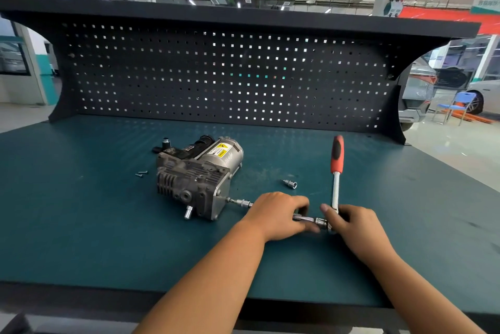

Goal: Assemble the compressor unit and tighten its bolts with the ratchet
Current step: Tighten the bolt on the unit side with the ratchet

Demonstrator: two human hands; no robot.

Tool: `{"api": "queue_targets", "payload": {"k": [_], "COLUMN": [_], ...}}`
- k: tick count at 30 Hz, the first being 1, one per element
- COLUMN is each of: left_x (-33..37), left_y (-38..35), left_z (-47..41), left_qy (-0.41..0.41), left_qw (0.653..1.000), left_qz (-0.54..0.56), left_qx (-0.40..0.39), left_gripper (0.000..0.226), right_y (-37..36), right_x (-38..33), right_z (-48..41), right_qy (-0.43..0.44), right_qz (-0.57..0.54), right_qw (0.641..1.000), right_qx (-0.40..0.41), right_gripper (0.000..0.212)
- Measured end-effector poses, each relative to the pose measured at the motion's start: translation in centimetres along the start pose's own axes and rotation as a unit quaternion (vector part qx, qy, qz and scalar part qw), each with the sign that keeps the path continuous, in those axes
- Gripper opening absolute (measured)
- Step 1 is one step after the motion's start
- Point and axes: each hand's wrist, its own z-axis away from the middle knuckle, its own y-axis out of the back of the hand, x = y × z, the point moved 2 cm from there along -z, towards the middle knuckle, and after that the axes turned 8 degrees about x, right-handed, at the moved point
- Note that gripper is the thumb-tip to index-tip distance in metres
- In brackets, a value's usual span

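Left hand (276, 216): curled round extension bar (304, 218)
Right hand (351, 222): pinches ratchet (336, 171) head
Nearby: compressor (194, 176), loose socket (290, 183) on worktop (81, 225)

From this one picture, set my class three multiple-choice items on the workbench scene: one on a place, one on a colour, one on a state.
1. Where do the two loose screws lie?
A. Left of the compressor
B. Right of it
C. On top of it

2. What colour is the handle of the ratchet?
A. Blue
B. Red and black
C. Yellow

3. What are the hands doing?
A. Both lie open and idle
B. Both lift the compressor
C. The left hand grips the extension bar, the right hand grips the ratchet's head

Key: 1 A, the screws sit off its left side; 2 B, a red grip with a black inset; 3 C, fingers curl round both parts.
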Motion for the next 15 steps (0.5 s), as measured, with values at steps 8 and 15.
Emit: {"api": "queue_targets", "payload": {"k": [8, 15], "left_x": [-0.09, 0.07], "left_y": [-0.26, -0.27], "left_z": [-0.22, -0.09], "left_qy": [-0.004, -0.006], "left_qw": [1.000, 1.000], "left_qz": [0.015, 0.020], "left_qx": [-0.007, 0.003], "left_gripper": [0.044, 0.035], "right_y": [0.38, 0.62], "right_x": [0.32, -0.07], "right_z": [-0.05, 0.44], "right_qy": [0.016, 0.100], "right_qz": [-0.148, -0.145], "right_qw": [0.988, 0.984], "right_qx": [-0.029, -0.023], "right_gripper": [0.029, 0.033]}}
